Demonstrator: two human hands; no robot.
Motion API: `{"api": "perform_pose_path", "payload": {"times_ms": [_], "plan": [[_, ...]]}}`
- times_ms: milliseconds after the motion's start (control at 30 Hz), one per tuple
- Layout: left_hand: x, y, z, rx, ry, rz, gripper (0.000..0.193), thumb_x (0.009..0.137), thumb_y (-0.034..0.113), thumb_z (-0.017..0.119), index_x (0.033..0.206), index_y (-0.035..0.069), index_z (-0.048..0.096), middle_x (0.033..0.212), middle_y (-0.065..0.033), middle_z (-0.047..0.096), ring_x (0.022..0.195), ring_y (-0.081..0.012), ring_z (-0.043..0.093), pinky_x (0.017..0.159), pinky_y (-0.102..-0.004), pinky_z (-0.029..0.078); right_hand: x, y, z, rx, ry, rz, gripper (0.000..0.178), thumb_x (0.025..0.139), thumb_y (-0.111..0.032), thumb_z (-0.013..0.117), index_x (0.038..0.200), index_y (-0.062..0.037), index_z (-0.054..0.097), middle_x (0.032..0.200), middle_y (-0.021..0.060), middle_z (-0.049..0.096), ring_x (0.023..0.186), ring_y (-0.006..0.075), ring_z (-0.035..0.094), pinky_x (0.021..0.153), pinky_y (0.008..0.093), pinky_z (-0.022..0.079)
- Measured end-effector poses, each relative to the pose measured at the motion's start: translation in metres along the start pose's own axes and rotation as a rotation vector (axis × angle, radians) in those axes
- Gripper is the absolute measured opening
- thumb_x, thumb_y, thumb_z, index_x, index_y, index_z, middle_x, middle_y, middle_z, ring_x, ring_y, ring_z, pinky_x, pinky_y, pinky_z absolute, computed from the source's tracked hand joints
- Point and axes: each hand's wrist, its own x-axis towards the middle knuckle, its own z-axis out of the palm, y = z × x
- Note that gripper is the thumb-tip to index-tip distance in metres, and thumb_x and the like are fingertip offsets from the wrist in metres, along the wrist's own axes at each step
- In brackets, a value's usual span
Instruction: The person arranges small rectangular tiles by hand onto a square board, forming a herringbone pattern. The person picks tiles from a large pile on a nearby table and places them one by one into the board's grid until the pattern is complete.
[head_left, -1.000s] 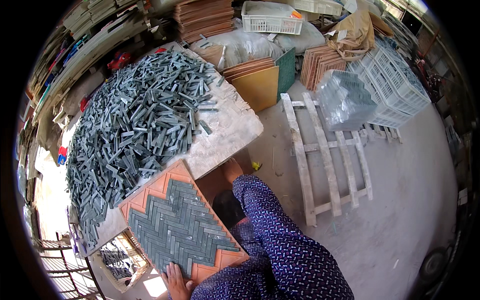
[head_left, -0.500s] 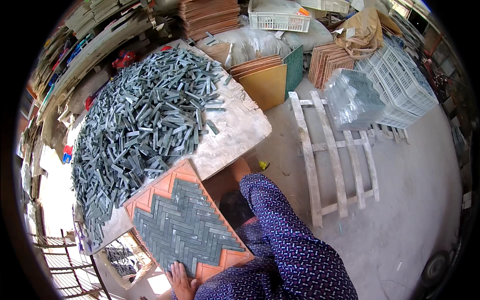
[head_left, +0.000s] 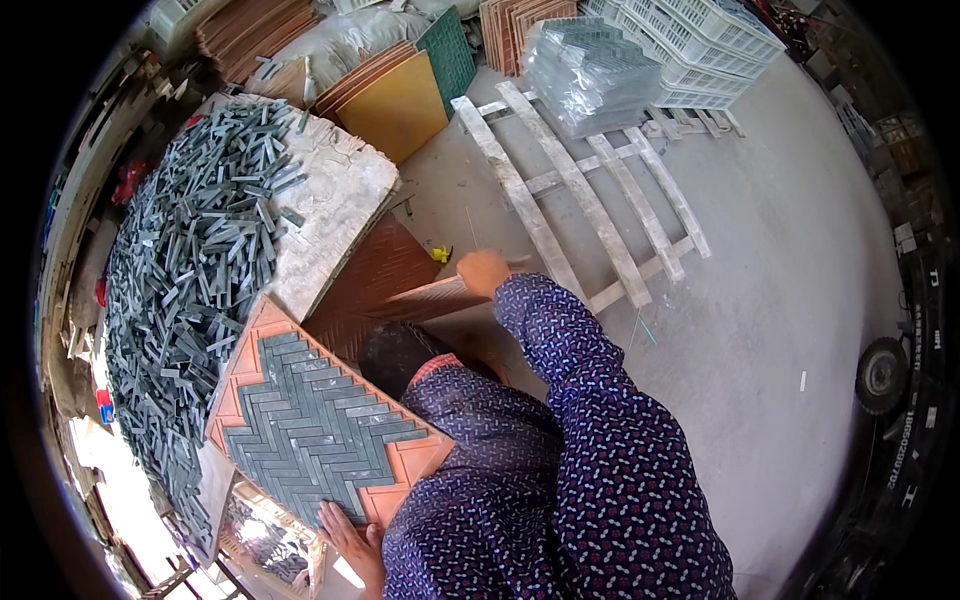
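Right hand [head_left: 483,272] now out, gripping 1 brown tray [head_left: 425,298]; left hand [head_left: 352,537] flat on 1 orange mould [head_left: 322,420].

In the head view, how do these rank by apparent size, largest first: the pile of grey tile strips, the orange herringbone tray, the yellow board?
1. Pile of grey tile strips
2. Orange herringbone tray
3. Yellow board, though it lies farther from the camera, so its true size is unsure.

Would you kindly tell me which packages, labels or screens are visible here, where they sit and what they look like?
Clear plastic-wrapped stack of mosaic sheets: top centre, on the wooden pallet; blocky, glossy grey.
White plastic crates: top right, stacked, latticed walls.
No labels, signs or screens can be made out.
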Motion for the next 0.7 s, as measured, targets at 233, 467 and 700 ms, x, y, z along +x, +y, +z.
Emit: {"api": "perform_pose_path", "payload": {"times_ms": [233, 467, 700], "plan": [[0.004, -0.005, 0.000, 0.024, 0.052, 0.056, 0.078, 0.088, 0.044, 0.051, 0.147, 0.001, 0.024, 0.152, -0.0197, 0.024, 0.141, -0.0372, 0.021, 0.113, -0.0538, 0.012, -0.168, 0.088, -0.064, 0.273, 0.052, 0.669, 0.027, 0.069, -0.027, 0.071, 0.084, -0.0041, 0.071, 0.086, 0.0207, 0.067, 0.085, 0.0377, 0.065, 0.075, 0.0451, 0.052], [0.009, 0.009, -0.018, -0.137, 0.082, 0.053, 0.065, 0.093, 0.036, 0.046, 0.144, -0.001, 0.030, 0.147, -0.0226, 0.033, 0.138, -0.0400, 0.026, 0.112, -0.0526, 0.016, -0.279, 0.104, -0.064, 0.875, 0.413, 0.796, 0.030, 0.069, -0.020, 0.077, 0.086, 0.0031, 0.069, 0.078, 0.0152, 0.069, 0.067, 0.0182, 0.064, 0.063, 0.0334, 0.050], [0.018, 0.031, -0.036, -0.320, 0.271, 0.095, 0.058, 0.089, 0.023, 0.050, 0.140, 0.000, 0.036, 0.144, -0.0190, 0.039, 0.139, -0.0376, 0.026, 0.113, -0.0532, 0.011, -0.252, 0.061, -0.150, 1.524, 0.527, 0.626, 0.036, 0.077, -0.006, 0.072, 0.110, 0.0046, 0.062, 0.100, 0.0087, 0.067, 0.087, 0.0171, 0.064, 0.081, 0.0308, 0.050]]}}
